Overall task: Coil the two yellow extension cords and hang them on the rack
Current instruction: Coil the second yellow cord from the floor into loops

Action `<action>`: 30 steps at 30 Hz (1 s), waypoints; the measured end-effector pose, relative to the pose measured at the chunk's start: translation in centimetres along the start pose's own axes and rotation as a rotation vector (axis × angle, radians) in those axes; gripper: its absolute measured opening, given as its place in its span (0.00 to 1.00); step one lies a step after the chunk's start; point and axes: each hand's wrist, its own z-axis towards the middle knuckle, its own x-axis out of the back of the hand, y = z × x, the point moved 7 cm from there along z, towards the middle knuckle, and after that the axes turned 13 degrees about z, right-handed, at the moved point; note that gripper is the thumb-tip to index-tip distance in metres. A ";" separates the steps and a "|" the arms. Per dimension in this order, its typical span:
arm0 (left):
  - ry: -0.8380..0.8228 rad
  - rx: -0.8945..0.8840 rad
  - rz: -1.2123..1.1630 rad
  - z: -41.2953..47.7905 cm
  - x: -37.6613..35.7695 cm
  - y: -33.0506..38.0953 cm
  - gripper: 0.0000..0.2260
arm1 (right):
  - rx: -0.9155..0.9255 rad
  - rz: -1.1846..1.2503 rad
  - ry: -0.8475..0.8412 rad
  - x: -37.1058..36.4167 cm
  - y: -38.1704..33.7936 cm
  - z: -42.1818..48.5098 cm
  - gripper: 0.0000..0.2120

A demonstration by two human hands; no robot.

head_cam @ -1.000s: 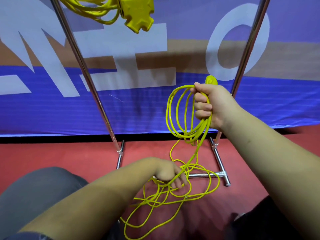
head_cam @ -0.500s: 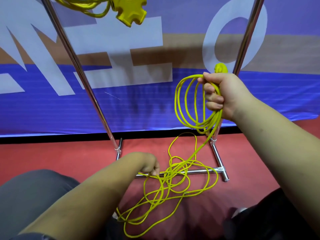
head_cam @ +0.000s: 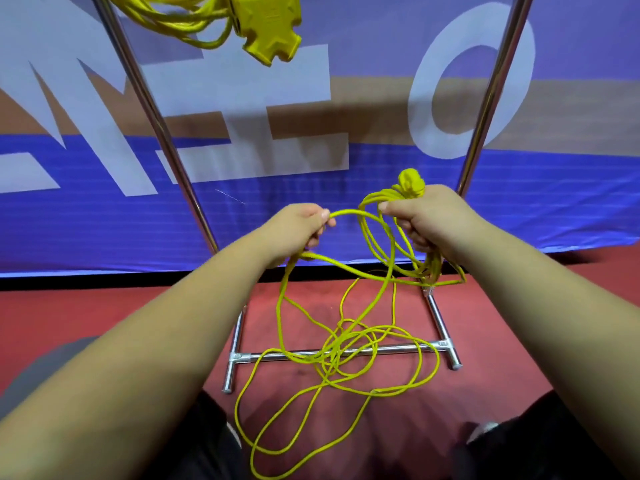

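My right hand (head_cam: 427, 220) grips several loops of a thin yellow extension cord (head_cam: 375, 244), its plug end (head_cam: 411, 183) sticking up above my fist. My left hand (head_cam: 301, 225) pinches a strand of the same cord at chest height, just left of the loops. The loose rest of this cord (head_cam: 341, 362) lies tangled on the red floor across the rack's base bar. A second yellow cord, coiled with its socket block (head_cam: 268, 27), hangs at the top of the metal rack (head_cam: 162, 133).
The rack's two chrome uprights (head_cam: 491, 95) and its floor bar (head_cam: 391, 349) stand before a blue and white banner (head_cam: 104, 209). My knees in dark trousers (head_cam: 540, 441) are at the bottom corners, close to the loose cord.
My left hand rose from the floor to chest height, drawing a strand up beside the loops. My right hand dropped slightly, still gripping the coil.
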 end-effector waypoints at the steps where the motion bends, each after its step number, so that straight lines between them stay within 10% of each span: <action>1: -0.003 0.011 -0.090 -0.2 0.4 0.7 0.15 | -0.002 -0.011 0.021 0.1 0.3 0.0 0.19; 13: 0.001 0.162 -1.042 -2.4 2.6 4.5 0.18 | -0.007 0.106 -0.032 -2.4 3.4 0.4 0.02; 24: 0.121 0.147 -1.375 -2.5 2.2 5.0 0.19 | -0.097 0.479 -0.142 -7.6 5.3 -0.7 0.05; 27: 0.182 0.137 -1.361 -2.0 2.0 4.3 0.15 | -0.139 0.552 -0.120 -8.6 5.3 -1.2 0.19; 30: 0.243 0.169 -1.170 -1.6 1.6 3.1 0.09 | -0.142 0.595 -0.054 -8.4 4.9 -0.9 0.10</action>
